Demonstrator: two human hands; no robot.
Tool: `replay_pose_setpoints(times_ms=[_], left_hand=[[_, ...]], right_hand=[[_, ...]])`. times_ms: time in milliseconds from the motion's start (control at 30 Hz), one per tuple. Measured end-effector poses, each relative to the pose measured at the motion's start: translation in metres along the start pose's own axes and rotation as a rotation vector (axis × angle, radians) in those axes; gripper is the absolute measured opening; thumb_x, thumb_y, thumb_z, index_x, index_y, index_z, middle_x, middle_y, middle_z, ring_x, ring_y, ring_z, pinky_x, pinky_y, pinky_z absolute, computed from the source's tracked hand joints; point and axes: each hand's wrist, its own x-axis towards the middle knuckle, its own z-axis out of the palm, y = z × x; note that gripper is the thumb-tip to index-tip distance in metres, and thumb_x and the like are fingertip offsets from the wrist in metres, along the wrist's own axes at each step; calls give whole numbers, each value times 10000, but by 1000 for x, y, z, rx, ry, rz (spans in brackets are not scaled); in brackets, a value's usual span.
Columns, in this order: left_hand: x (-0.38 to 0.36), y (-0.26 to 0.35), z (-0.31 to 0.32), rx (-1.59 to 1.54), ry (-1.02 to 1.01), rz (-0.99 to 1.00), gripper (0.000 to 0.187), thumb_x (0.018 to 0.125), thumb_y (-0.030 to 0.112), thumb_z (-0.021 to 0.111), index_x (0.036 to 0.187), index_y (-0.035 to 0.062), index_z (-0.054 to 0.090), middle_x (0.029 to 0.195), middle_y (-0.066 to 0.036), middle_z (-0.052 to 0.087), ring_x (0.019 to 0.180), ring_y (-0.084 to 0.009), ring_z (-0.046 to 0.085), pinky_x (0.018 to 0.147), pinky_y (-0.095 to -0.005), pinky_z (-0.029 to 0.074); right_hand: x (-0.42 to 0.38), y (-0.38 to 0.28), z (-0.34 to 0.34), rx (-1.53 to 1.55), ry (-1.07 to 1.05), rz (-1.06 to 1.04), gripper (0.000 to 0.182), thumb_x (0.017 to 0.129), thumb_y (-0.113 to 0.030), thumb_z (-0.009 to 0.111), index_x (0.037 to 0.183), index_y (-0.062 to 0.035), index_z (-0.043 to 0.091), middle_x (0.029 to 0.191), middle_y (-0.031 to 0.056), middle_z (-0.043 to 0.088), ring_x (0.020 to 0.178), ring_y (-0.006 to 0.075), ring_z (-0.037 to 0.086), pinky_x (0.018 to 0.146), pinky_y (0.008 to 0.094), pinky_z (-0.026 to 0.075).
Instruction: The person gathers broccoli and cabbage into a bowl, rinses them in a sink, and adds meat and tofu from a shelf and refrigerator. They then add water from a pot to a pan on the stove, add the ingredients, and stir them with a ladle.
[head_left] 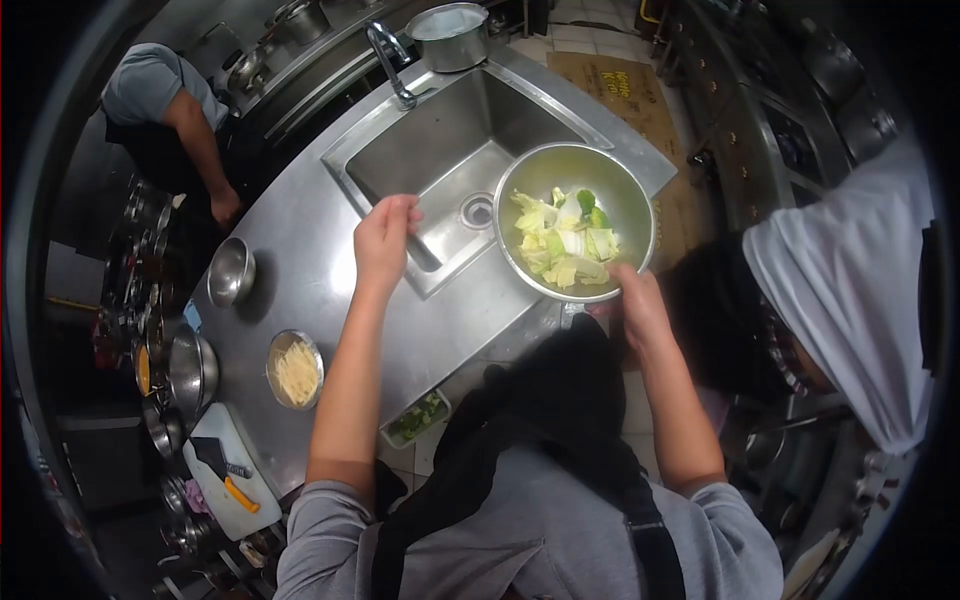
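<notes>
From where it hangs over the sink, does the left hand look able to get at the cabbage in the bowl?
Probably yes. The left hand is empty beside the bowl, whose open top leaves the cabbage uncovered; the right hand grips only the near rim.

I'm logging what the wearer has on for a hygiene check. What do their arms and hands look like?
Both hands are bare: the left hand and right hand show no gloves. The forearms are uncovered; grey sleeves are pushed up near the elbows. A black apron with straps covers the front.
</notes>
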Motion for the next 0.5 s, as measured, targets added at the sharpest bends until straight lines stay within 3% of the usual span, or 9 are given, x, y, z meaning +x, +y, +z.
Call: replay_pose_setpoints(times_ms=[67,133,200,233,367,400,433,467,500], left_hand=[[35,-12,23,97,-28,-76,243,947,205,572,1071,13,653,894,-78,679,822,-172,639,789,-279,487],[65,-30,47,350,7,180,305,902,233,615,1133,35,633,1069,-115,663,959,-237,652,846,-330,496],[102,-30,70,488,31,209,347,879,231,632,1166,37,614,1141,-131,632,1036,-263,625,890,-357,484],[120,-34,78,631,33,263,396,856,229,648,1199,39,595,1213,-147,602,1114,-288,599,934,-383,472],[227,-59,111,814,-21,275,491,841,256,672,1263,34,555,1270,-177,574,1152,-334,565,974,-405,450],[253,-74,117,1048,45,316,509,846,284,660,1273,33,544,1294,-168,562,1159,-326,560,983,-392,443],[275,-80,121,1282,117,359,529,850,311,648,1284,31,533,1318,-160,549,1166,-317,556,991,-379,436],[294,-87,123,1279,118,354,529,850,311,648,1284,31,533,1318,-160,549,1166,-317,556,991,-379,436],[309,-88,122,1335,-47,135,497,850,357,636,1232,44,572,1270,-161,582,1128,-314,578,963,-379,450]], right_hand=[[19,-8,-2,2,18,32,303,890,-179,519,985,101,584,762,155,662,556,194,648,479,255,536],[37,-14,-6,-25,17,61,291,892,-180,523,985,88,588,774,149,661,574,187,648,482,260,528],[63,-27,-11,-54,9,75,279,894,-180,526,985,75,592,787,143,660,591,179,648,485,265,521],[72,-26,-15,-82,12,69,285,894,-182,533,1007,73,597,829,132,662,661,173,649,553,272,521],[104,-48,-28,-178,42,68,336,891,-186,550,1089,82,597,967,112,663,866,156,623,768,280,486],[117,-50,-40,-194,-24,120,373,887,-187,558,1139,87,585,1048,107,653,951,152,591,857,277,449],[127,-58,-43,-200,-24,119,373,887,-187,558,1139,87,585,1048,107,653,951,152,591,857,277,449],[132,-66,-43,-268,-45,120,368,886,-186,555,1139,80,588,1048,102,653,949,151,589,855,281,451],[138,-74,-43,-336,-68,123,363,886,-184,552,1140,73,591,1048,98,652,947,150,586,853,284,452]])
